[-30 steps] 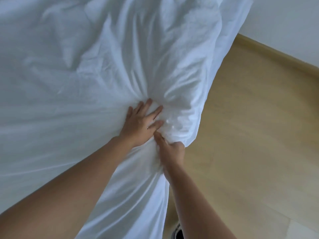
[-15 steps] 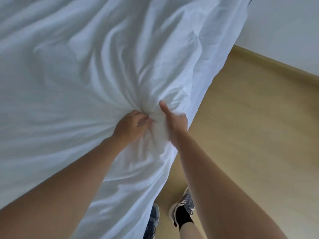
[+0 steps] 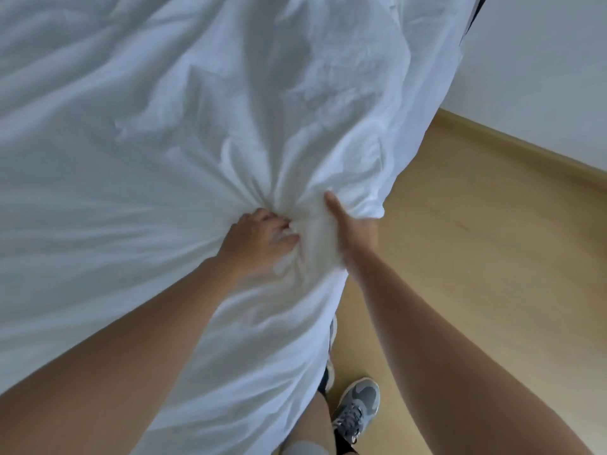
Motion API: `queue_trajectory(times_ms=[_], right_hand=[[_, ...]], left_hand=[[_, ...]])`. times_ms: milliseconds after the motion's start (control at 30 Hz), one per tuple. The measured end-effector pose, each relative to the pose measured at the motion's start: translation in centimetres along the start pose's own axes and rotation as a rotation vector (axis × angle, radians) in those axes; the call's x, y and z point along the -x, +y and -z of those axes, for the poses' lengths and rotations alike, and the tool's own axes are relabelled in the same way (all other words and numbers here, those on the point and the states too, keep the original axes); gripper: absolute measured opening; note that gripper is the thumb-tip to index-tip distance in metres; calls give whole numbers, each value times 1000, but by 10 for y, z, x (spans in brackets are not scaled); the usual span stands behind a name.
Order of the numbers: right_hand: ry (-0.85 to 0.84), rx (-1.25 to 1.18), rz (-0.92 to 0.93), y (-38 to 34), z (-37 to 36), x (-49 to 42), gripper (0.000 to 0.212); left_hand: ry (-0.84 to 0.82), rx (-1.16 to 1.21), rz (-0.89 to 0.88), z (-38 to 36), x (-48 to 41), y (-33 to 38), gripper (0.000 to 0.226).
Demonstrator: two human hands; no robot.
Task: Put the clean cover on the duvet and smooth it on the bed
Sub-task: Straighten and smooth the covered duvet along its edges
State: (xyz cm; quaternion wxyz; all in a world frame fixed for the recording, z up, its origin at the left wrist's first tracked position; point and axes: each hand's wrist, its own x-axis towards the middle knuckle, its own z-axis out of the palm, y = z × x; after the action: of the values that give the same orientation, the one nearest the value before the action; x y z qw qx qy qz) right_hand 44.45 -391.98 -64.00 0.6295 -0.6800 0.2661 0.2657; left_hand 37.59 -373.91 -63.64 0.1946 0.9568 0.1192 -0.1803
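The crumpled white fabric duvet cover (image 3: pixel 197 126) fills the view from 7 to 1 o'clock. Its edge hangs over the pale wooden floor (image 3: pixel 476 257) at 3 o'clock. Left hand (image 3: pixel 259 241): fingers (image 3: pixel 279 231) curled tight into a gathered knot of cloth. Right hand (image 3: pixel 354 233), just beside it at its 3 o'clock: thumb raised, grip closed round the corner, probably to pin the duvet corner inside. Count: one cover, two hands, one grey trainer (image 3: pixel 356 407) in full view at 6 o'clock.

To my right the wooden floor (image 3: pixel 492 257) lies open as far as the skirting board (image 3: pixel 525 151) and the white wall (image 3: pixel 542 60). The bunched duvet cover (image 3: pixel 147 142) fills everything ahead and to my left and hangs down close in front of me. My grey sneaker (image 3: pixel 356 408) stands just beside its hanging edge.
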Motion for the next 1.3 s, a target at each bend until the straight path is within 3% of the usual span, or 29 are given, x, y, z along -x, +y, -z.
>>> queue_trajectory(times_ms=[33, 100, 167, 233, 300, 333, 400, 467, 567, 633, 700, 800, 900, 1000, 1100, 1167, 1233, 1300], right_hand=[[-2, -68, -33, -17, -4, -15, 65], [12, -78, -41, -35, -8, -36, 47], [162, 144, 72, -27, 2, -43, 36], [240, 266, 103, -8, 22, -40, 43], [162, 192, 8, -15, 30, -44, 51], [106, 102, -12, -28, 29, -54, 52], [51, -32, 14, -72, 17, -86, 61], [20, -23, 18, -128, -1, -121, 69], [61, 132, 58, -164, -12, -147, 40], [262, 281, 119, -150, 7, -149, 29], [312, 300, 111, -129, 30, -144, 27], [108, 105, 29, -139, 36, -157, 45], [-27, -24, 83, -191, 28, -193, 63], [45, 143, 99, -234, 12, -230, 80], [270, 310, 147, -237, 23, -241, 50], [374, 332, 61, -225, 47, -233, 45], [292, 247, -21, -227, 60, -228, 47], [196, 95, 0, -256, 62, -250, 62]], left_hand=[[52, 11, -24, 9, -12, -1, 74], [270, -54, -67, 23, -45, -3, 61], [366, -106, -40, 36, -77, 7, 66], [146, -170, -25, 44, -109, 19, 83], [-45, -236, -67, 41, -127, 28, 92], [-36, -189, -111, 41, -131, 31, 93], [139, -28, -191, 49, -148, 33, 83], [296, -37, -159, 62, -180, 30, 78], [61, -125, 19, 77, -219, 31, 102], [-91, -183, -35, 72, -231, 42, 104], [-149, -168, -112, 67, -238, 53, 99], [-63, -60, -85, 68, -249, 60, 101], [6, -34, -9, 63, -262, 67, 130], [-32, -40, -33, 60, -276, 78, 129], [-60, -37, -61, 67, -290, 87, 113], [29, -22, -33, 71, -297, 95, 105], [124, 8, 70, 76, -308, 105, 112], [83, 17, 143, 81, -325, 117, 118]])
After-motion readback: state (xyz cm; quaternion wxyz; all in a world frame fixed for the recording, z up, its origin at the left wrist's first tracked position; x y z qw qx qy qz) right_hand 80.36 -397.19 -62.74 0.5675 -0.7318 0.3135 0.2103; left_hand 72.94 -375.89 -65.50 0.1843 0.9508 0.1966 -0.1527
